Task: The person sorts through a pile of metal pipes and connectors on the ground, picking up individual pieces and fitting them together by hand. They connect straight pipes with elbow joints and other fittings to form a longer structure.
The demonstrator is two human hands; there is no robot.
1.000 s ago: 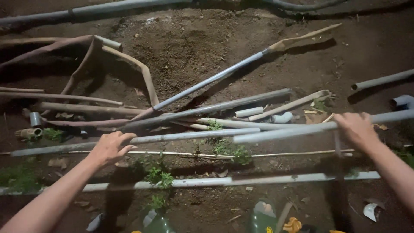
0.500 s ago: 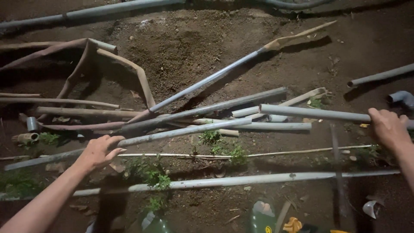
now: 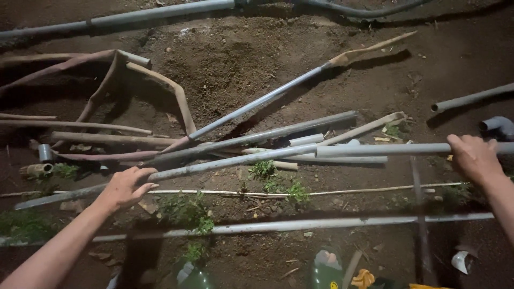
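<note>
While left hand (image 3: 124, 187) is wrapping loosely around long grey pipe (image 3: 214, 164) on dirt ground (image 3: 235, 59), right hand (image 3: 474, 157) is clenching second grey pipe (image 3: 383, 150), lifted level.

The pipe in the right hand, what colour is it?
Grey, seen in the head view: the pipe in the right hand.

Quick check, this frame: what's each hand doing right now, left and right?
Left hand: closed around a long grey pipe.
Right hand: closed around another grey pipe.
</note>
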